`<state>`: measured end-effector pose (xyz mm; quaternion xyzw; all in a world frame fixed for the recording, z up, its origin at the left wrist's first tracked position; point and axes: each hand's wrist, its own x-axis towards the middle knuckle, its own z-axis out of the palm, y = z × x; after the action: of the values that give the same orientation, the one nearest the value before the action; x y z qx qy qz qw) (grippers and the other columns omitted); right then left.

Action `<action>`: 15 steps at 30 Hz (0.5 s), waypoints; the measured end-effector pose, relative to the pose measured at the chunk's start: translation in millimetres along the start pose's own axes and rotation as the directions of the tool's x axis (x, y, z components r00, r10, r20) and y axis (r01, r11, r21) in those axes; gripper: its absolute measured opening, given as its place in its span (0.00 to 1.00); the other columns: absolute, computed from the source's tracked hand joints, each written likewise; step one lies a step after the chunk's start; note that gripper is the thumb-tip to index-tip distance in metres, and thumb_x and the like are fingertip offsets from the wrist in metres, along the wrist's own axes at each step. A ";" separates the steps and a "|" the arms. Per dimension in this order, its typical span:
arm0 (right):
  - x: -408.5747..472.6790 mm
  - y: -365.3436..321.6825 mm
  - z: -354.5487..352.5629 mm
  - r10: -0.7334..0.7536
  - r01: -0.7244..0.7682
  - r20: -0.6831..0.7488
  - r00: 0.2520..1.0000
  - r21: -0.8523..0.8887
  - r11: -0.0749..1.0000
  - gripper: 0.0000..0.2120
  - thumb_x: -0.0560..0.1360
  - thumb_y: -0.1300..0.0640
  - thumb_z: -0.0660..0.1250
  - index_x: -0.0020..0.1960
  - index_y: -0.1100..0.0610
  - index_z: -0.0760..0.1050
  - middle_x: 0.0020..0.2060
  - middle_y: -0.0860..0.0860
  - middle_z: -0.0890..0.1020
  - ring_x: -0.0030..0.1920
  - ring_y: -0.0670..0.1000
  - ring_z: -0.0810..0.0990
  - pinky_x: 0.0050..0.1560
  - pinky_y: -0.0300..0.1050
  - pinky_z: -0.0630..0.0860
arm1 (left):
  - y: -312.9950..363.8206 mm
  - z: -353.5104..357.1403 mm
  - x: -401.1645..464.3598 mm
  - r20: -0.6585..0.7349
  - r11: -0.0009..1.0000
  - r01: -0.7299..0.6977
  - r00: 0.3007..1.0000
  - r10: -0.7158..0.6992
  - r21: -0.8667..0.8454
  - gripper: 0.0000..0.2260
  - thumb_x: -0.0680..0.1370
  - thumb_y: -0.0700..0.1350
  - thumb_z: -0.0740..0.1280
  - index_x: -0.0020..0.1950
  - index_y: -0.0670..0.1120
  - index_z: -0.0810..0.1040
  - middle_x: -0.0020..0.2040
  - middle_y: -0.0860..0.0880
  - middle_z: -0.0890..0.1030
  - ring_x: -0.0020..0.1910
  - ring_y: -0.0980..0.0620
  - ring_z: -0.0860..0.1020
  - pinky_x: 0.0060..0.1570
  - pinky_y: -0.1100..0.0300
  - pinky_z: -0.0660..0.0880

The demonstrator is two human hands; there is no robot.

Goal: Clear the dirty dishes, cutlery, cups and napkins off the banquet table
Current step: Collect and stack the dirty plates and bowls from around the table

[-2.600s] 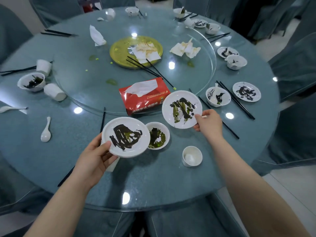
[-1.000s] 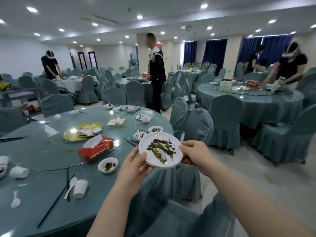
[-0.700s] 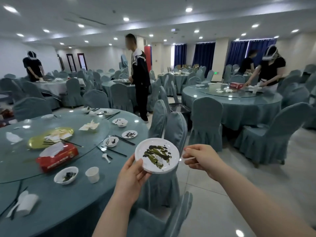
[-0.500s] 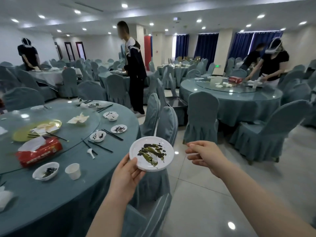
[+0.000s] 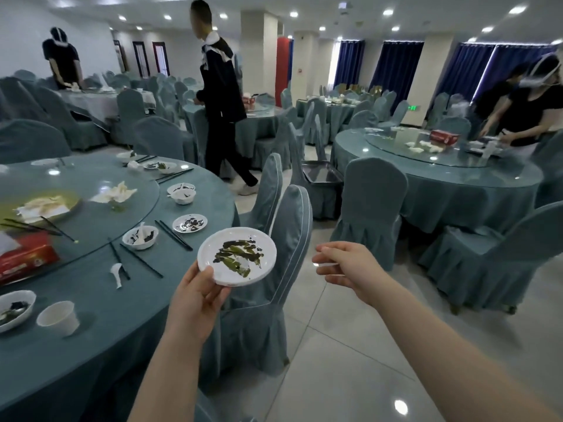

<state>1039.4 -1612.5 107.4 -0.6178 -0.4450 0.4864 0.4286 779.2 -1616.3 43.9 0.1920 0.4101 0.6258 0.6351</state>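
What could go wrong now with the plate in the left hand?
The left hand holds the plate by its near edge only, out over a chair. If it tilts, greasy scraps could slide onto the chair cover or floor. The right hand gives no support.

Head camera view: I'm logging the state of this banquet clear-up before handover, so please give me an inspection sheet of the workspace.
Surface: round banquet table, teal cloth, glass turntable in the middle.
Job's things: dirty plate held off the table over a chair; bowls, small plates, black chopsticks, a spoon, a cup and crumpled napkins remain on the table.
Clutter: red tissue box, yellow dish.
Grippers: left hand holds the plate's edge; right hand holds something white that I cannot identify.
Cables: nothing seen.
Surroundings: covered chairs, more tables, other people working, metal bin.
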 end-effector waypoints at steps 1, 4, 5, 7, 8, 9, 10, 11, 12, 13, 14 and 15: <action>13.4 -5.1 -2.3 0.000 0.000 0.019 1.000 -0.003 1.000 0.08 0.79 0.56 0.64 0.55 0.57 0.78 0.46 0.53 0.85 0.41 0.51 0.82 0.48 0.46 0.79 | 0.3 7.4 10.8 -0.013 1.000 -0.009 1.000 0.009 -0.001 0.17 0.78 0.40 0.65 0.67 0.48 0.74 0.50 0.46 0.85 0.38 0.53 0.84 0.29 0.63 0.78; 52.5 -16.0 -5.3 0.004 -0.004 0.074 0.997 0.004 1.000 0.08 0.79 0.57 0.63 0.55 0.57 0.79 0.46 0.53 0.85 0.42 0.52 0.82 0.48 0.46 0.80 | 3.1 22.8 39.3 -0.054 0.998 -0.055 0.997 0.056 0.010 0.14 0.78 0.40 0.65 0.63 0.48 0.75 0.46 0.47 0.85 0.36 0.53 0.84 0.30 0.63 0.78; 66.7 -17.9 -6.2 0.009 -0.009 0.093 0.996 0.003 1.000 0.08 0.79 0.57 0.63 0.55 0.57 0.78 0.46 0.53 0.85 0.42 0.52 0.82 0.48 0.47 0.80 | 3.2 26.5 48.8 -0.063 0.997 -0.070 0.996 0.071 0.019 0.13 0.79 0.40 0.65 0.62 0.49 0.76 0.45 0.47 0.86 0.37 0.53 0.84 0.30 0.63 0.79; 96.5 -21.3 -8.2 0.017 -0.018 0.137 0.990 0.005 1.000 0.08 0.79 0.58 0.63 0.55 0.58 0.78 0.47 0.55 0.85 0.40 0.51 0.81 0.45 0.45 0.79 | 2.3 35.4 65.6 -0.079 0.995 -0.093 0.992 0.096 0.033 0.11 0.79 0.40 0.64 0.60 0.50 0.76 0.46 0.47 0.86 0.38 0.53 0.84 0.32 0.62 0.80; 112.7 -22.8 -8.6 0.014 -0.015 0.163 0.987 0.003 1.000 0.08 0.79 0.58 0.63 0.55 0.58 0.78 0.48 0.56 0.85 0.39 0.51 0.80 0.44 0.45 0.79 | 0.7 39.4 74.1 -0.096 0.994 -0.106 0.989 0.109 0.036 0.11 0.79 0.39 0.64 0.59 0.51 0.77 0.46 0.47 0.86 0.38 0.52 0.84 0.33 0.62 0.80; 130.5 -24.5 -8.7 0.011 -0.011 0.189 0.982 -0.003 1.000 0.08 0.79 0.58 0.63 0.55 0.59 0.78 0.48 0.56 0.84 0.39 0.51 0.80 0.44 0.45 0.78 | -1.6 43.1 83.6 -0.119 0.992 -0.123 0.985 0.127 0.037 0.11 0.79 0.39 0.63 0.59 0.51 0.77 0.45 0.47 0.86 0.38 0.52 0.84 0.33 0.62 0.80; 148.3 -25.9 -9.0 0.012 -0.011 0.214 0.977 -0.008 1.000 0.08 0.79 0.58 0.63 0.55 0.58 0.78 0.48 0.56 0.84 0.39 0.51 0.80 0.46 0.46 0.78 | -3.8 47.4 92.2 -0.146 0.989 -0.141 0.979 0.144 0.035 0.11 0.79 0.39 0.63 0.58 0.50 0.77 0.44 0.48 0.86 0.37 0.53 0.84 0.32 0.62 0.80; 165.6 -27.7 -8.8 0.014 -0.011 0.239 0.971 -0.011 1.000 0.08 0.79 0.58 0.63 0.55 0.58 0.78 0.48 0.55 0.85 0.40 0.51 0.81 0.48 0.48 0.79 | -4.9 52.6 99.7 -0.170 0.987 -0.158 0.972 0.161 0.033 0.11 0.79 0.38 0.63 0.58 0.50 0.77 0.44 0.48 0.86 0.37 0.53 0.84 0.32 0.62 0.79; 183.5 -29.8 -8.7 0.010 -0.008 0.271 0.963 -0.012 1.000 0.08 0.79 0.57 0.63 0.55 0.57 0.78 0.48 0.54 0.85 0.41 0.51 0.81 0.49 0.48 0.79 | -6.3 57.4 107.6 -0.198 0.985 -0.173 0.964 0.175 0.027 0.11 0.79 0.38 0.63 0.59 0.50 0.77 0.43 0.48 0.86 0.37 0.53 0.84 0.32 0.62 0.79; 202.0 -31.3 -8.8 0.004 0.000 0.308 0.952 -0.014 1.000 0.08 0.79 0.57 0.64 0.55 0.56 0.79 0.47 0.53 0.85 0.41 0.51 0.82 0.49 0.48 0.79 | -8.5 61.6 116.3 -0.232 0.982 -0.187 0.955 0.186 0.016 0.11 0.79 0.38 0.63 0.59 0.49 0.76 0.43 0.48 0.86 0.37 0.53 0.84 0.32 0.62 0.79; 220.4 -32.8 -7.7 0.000 0.007 0.341 0.940 -0.021 1.000 0.08 0.79 0.56 0.64 0.54 0.56 0.79 0.46 0.52 0.86 0.41 0.51 0.82 0.47 0.46 0.79 | -10.7 65.2 124.7 -0.265 0.979 -0.206 0.943 0.199 0.003 0.12 0.79 0.38 0.64 0.60 0.49 0.76 0.44 0.48 0.86 0.38 0.53 0.84 0.32 0.62 0.79; 237.8 -33.2 -5.9 0.006 0.006 0.367 0.930 -0.030 1.000 0.07 0.79 0.56 0.64 0.54 0.55 0.79 0.45 0.51 0.86 0.41 0.51 0.83 0.44 0.44 0.80 | -12.1 68.0 131.8 -0.297 0.974 -0.225 0.931 0.213 -0.006 0.12 0.79 0.38 0.64 0.60 0.49 0.76 0.44 0.48 0.86 0.38 0.52 0.84 0.33 0.61 0.80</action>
<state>1071.9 -1375.2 88.2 -0.5227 -0.5247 0.5862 0.3284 822.9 -1474.1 37.9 0.1286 0.4635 0.7223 0.4968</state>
